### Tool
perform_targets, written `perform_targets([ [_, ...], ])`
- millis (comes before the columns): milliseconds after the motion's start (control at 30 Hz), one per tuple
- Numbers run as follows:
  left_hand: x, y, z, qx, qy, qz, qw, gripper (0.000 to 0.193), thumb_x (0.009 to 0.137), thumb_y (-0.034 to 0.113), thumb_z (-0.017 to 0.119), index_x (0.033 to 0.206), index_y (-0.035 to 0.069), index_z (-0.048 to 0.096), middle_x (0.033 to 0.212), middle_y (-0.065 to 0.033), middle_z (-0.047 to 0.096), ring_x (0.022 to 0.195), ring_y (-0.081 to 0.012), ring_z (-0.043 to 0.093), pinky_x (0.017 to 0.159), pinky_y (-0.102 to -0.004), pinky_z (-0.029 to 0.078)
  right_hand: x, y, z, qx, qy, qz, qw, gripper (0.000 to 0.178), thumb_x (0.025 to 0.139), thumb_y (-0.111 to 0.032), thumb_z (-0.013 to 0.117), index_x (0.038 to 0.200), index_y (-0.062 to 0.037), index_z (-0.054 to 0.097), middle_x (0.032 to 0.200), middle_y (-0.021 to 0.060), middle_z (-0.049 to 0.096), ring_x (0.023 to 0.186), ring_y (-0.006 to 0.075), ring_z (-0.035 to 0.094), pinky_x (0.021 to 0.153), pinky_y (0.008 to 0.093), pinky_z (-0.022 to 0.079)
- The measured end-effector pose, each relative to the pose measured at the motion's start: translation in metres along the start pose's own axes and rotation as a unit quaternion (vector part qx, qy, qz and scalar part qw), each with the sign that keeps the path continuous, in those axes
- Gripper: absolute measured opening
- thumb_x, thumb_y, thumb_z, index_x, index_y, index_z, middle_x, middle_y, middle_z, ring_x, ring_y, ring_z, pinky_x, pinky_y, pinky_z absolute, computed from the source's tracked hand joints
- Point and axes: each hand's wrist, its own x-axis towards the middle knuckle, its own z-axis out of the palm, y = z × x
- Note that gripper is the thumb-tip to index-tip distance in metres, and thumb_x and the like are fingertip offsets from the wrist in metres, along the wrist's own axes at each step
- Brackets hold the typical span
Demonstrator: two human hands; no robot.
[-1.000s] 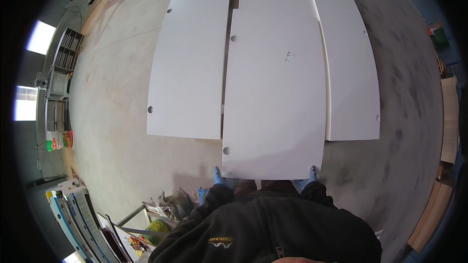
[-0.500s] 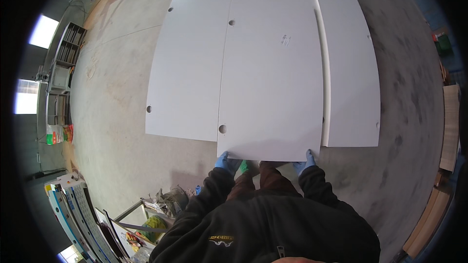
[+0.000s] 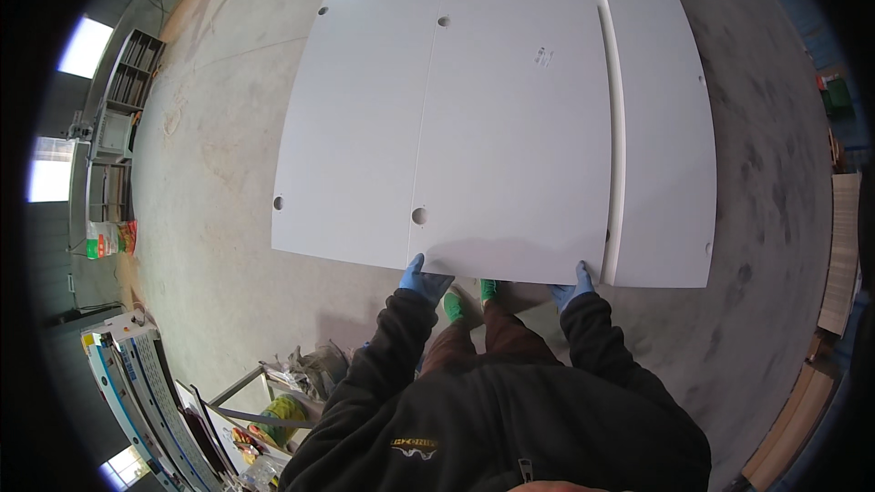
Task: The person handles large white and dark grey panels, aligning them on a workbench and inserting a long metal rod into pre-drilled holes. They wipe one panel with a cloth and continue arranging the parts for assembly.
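Panel runs lengthwise straight away from you, its near short edge right at your fingertips and just ahead of your green shoes. Your left hand grips the near-left corner and your right hand the near-right, both gloved, fingers curled under the edge. Both sit equally close, and it lies over two white boards on the floor

A large white rectangular panel lies flat, stretching away over the concrete floor, between two similar white panels and overlapping their edges. Small round holes mark its left side. Its near edge is lifted slightly, casting a shadow below.
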Motion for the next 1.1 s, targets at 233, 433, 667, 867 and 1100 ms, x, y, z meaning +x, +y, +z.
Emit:
perform_targets([
  [233, 0.014, 0.0, -0.008, -0.019, 0.011, -0.003, 1.0, 0.046, 0.104, 0.036, 0.05, 0.135, 0.003, 0.056, 0.134, -0.0152, 0.062, 0.123, -0.0338, 0.059, 0.104, -0.049, 0.049, 0.01, 0.003, 0.001, 0.051, -0.02, -0.025, 0.998, 0.083, 0.096, -0.065, 0.057, 0.151, -0.0051, 0.042, 0.153, 0.0217, 0.046, 0.139, 0.04, 0.044, 0.12, 0.0501, 0.035],
  [433, 0.029, -0.004, -0.029, 0.119, 0.158, 0.065, 0.978, 0.055, 0.091, 0.043, 0.067, 0.13, 0.006, 0.055, 0.114, -0.0138, 0.071, 0.107, -0.0325, 0.068, 0.092, -0.0438, 0.056, 0.013, 0.001, -0.01, 0.016, 0.037, 0.003, 0.999, 0.067, 0.098, -0.056, 0.063, 0.141, -0.0054, 0.052, 0.135, 0.0164, 0.061, 0.123, 0.0361, 0.057, 0.111, 0.0478, 0.045],
  [667, 0.003, 0.0, -0.023, 0.837, 0.18, 0.188, 0.482, 0.062, 0.085, 0.056, 0.073, 0.125, 0.013, 0.053, 0.106, -0.0146, 0.073, 0.102, -0.0358, 0.071, 0.088, -0.04, 0.055, -0.024, -0.025, 0.01, -0.423, 0.145, 0.106, 0.888, 0.065, 0.095, -0.063, 0.061, 0.122, -0.0029, 0.065, 0.116, 0.0193, 0.071, 0.108, 0.0379, 0.067, 0.098, 0.0489, 0.052],
  [867, 0.015, -0.012, -0.022, 0.25, 0.213, 0.172, 0.929, 0.035, 0.092, 0.024, 0.077, 0.104, -0.004, 0.06, 0.096, -0.022, 0.07, 0.084, -0.0332, 0.073, 0.072, -0.0486, 0.063, -0.084, -0.021, 0.073, -0.904, 0.032, -0.206, 0.373, 0.049, 0.089, -0.045, 0.07, 0.108, 0.0004, 0.068, 0.095, 0.0212, 0.073, 0.096, 0.0392, 0.069, 0.089, 0.0468, 0.054],
  [1100, 0.038, -0.025, -0.038, 0.067, 0.22, 0.208, 0.951, 0.045, 0.088, 0.033, 0.082, 0.09, -0.007, 0.061, 0.084, -0.022, 0.073, 0.073, -0.0316, 0.073, 0.067, -0.0464, 0.063, -0.065, 0.02, 0.138, -0.829, -0.141, -0.507, 0.187, 0.086, 0.071, -0.044, 0.083, 0.138, -0.0007, 0.051, 0.159, 0.0263, 0.032, 0.15, 0.0438, 0.026, 0.119, 0.0609, 0.025],
])
